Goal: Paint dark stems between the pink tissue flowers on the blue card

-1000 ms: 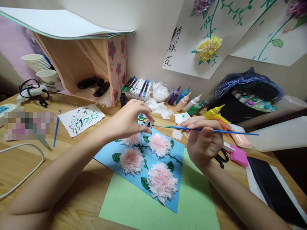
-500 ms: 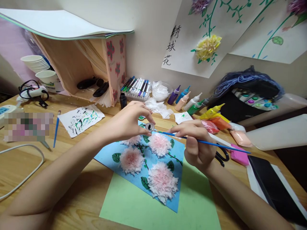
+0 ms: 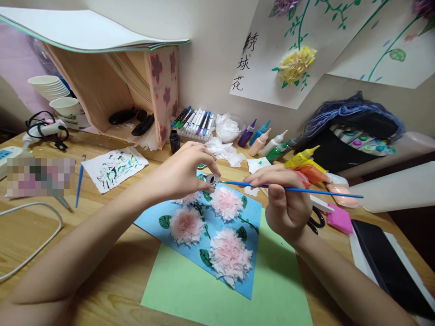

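My left hand reaches over the blue sheet and pinches a small pale round cap, its dark opening turned toward the right. In my right hand is a thin blue paintbrush, held nearly level between thumb and fingers. The brush tip points at the cap's opening, at or just outside it. Below both hands lies the blue sheet with pink tissue-paper flowers and painted dark green leaves and stems. A light green sheet is under it.
An uncapped black bottle stands behind my left hand. Markers, a bowl of tissue and several squeeze paint bottles line the wall. To the left are a paint-smeared tissue and another brush; scissors lie right.
My right hand has shifted slightly right, drawing the paintbrush away from the cap and holding it closer to level. My left hand stays in place with the cap.
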`<state>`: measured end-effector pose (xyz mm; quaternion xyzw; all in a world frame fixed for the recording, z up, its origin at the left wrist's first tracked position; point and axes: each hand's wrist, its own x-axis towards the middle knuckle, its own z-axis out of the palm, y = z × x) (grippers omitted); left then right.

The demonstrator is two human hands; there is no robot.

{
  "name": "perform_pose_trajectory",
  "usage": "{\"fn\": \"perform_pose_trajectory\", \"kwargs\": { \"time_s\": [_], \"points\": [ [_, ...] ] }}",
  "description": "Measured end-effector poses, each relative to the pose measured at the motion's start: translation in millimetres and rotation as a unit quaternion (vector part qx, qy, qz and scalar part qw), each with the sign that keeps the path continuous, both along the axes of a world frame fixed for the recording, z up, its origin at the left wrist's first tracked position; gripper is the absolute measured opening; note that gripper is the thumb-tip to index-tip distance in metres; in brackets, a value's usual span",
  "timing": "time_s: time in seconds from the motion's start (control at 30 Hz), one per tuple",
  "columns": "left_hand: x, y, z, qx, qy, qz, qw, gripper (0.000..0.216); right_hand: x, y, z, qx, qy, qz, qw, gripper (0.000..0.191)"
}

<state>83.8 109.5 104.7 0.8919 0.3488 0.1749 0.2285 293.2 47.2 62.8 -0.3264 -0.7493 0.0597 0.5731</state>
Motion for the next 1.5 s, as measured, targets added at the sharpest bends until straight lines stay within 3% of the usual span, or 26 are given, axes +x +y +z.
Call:
{"fn": "perform_pose_trajectory", "kwargs": {
  "time_s": [0.47,0.8,0.9,1.07,1.23,1.5],
  "points": [
    [-0.4,-1.3,1.7,0.002,0.002,0.003,1.0,0.023,0.4,0.6,-1.4,0.013,0.003,-0.001,1.0,0.022],
    [-8.0,8.6,1.6,0.025,0.003,0.017,1.0,0.023,5.0,3.1,5.2,0.01,0.102,-0.036,0.994,0.027],
    [-15.2,15.0,4.3,0.046,0.012,0.045,0.998,0.023,8.9,7.4,0.2,-0.033,0.028,-0.055,0.998,0.027],
    [-20.0,18.5,6.5,0.058,0.014,0.06,0.996,0.025,7.2,18.5,-22.1,-0.089,-0.149,-0.024,0.985,0.022],
    [-17.1,15.9,7.7,0.057,0.021,0.055,0.997,0.025,2.7,23.3,-37.4,-0.093,-0.169,-0.021,0.981,0.02],
    [-16.5,15.9,7.0,0.062,0.024,0.063,0.996,0.026,1.3,24.3,-46.4,-0.124,-0.176,-0.014,0.976,0.02]
  ]
}}
